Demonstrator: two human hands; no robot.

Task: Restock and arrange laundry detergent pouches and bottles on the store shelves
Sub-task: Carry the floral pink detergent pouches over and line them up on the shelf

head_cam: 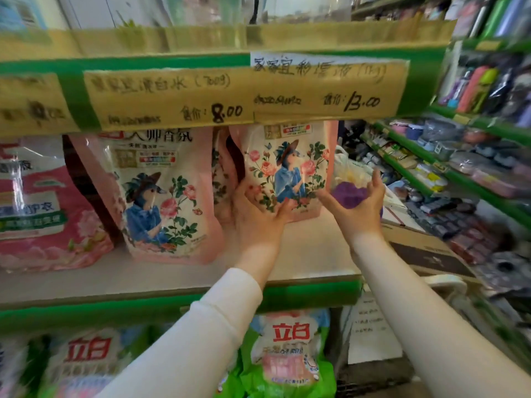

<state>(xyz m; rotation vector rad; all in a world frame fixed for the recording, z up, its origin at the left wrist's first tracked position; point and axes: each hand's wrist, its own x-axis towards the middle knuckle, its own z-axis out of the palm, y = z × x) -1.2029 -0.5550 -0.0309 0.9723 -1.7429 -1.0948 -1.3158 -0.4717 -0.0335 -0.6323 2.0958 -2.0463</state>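
Head: splayed left grip (258, 216) against pouch (290, 165)

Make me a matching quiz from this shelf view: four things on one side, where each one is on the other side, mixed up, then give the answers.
Things
1. left hand
2. right hand
3. green pouch
4. 13.00 price label

Places
A. taped up top, above both hands
B. below the green shelf edge
C. flat against the front of the right pink pouch
D. palm up, just right of that pouch

Pairs: 1-C, 2-D, 3-B, 4-A
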